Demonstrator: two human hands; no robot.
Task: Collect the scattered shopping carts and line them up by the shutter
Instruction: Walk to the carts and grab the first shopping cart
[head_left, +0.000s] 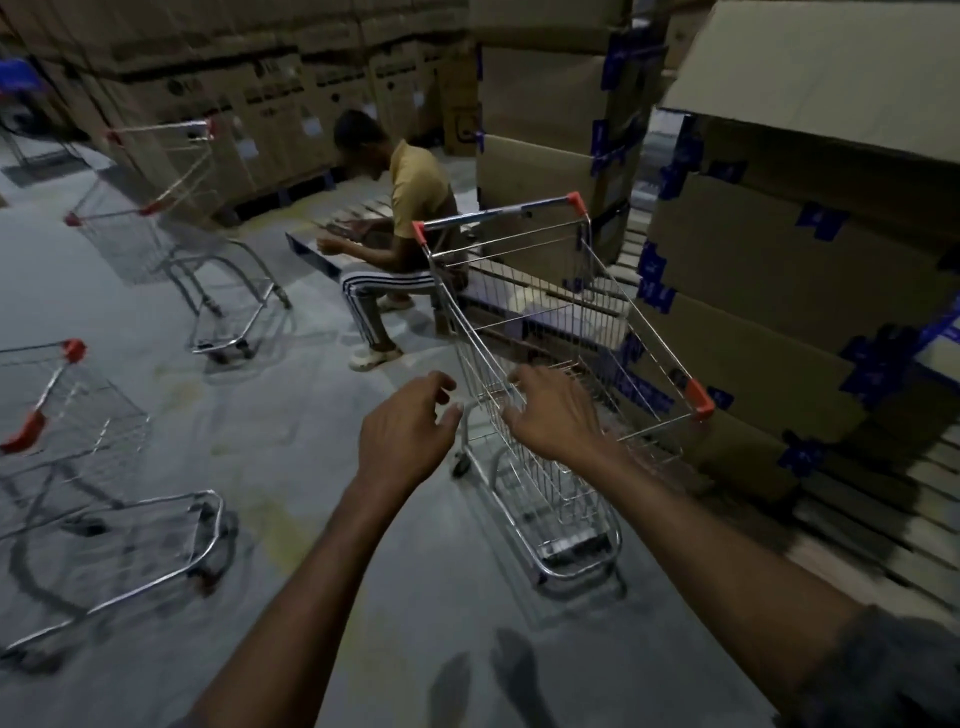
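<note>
The nearest shopping cart (540, 332) is standing on the concrete floor (291, 415) just beside a stack of blue-taped cardboard boxes (769, 291), its handle pointing away and its front end facing the wearer. Through the wire basket only floor and pallet slats are showing. The right hand (553, 415) is reaching over the basket's near rim with fingers bent and spread; it may be touching the wire, but I cannot tell whether it is gripping. The left hand (402, 441) is hovering just left of the basket, fingers loosely curled, holding nothing. A seated person (415, 208) is sitting right behind the cart's handle end. A wooden pallet (883, 519) is hemming in the cart's right side. Open floor is lying to the left, where a second cart (156, 244) and a blurred third cart (78, 447) are standing well apart.
</note>
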